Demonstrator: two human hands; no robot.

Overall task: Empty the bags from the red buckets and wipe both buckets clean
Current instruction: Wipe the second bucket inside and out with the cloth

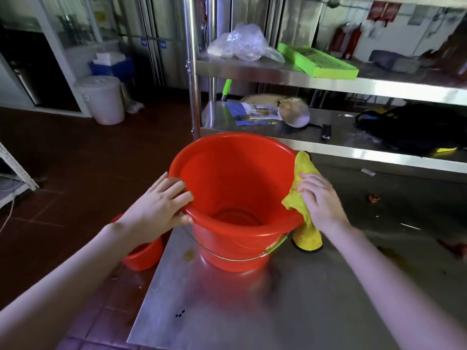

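Bucket (235, 188), red, stands upright on worktop (303, 299) near its left edge. No bag inside, so prob. at the wiping stage. Left grip (161, 205) clamped on near-left rim, fingers over the lip, likely to stop it sliding or turning under the rubbing. Right grip (321, 200) closed on yellow cloth (302, 170), pressing it vs the outer right wall just below the rim; loose end hangs to the worktop. 2nd red bucket (144, 256) waits on floor at left, partly hidden by the left arm.
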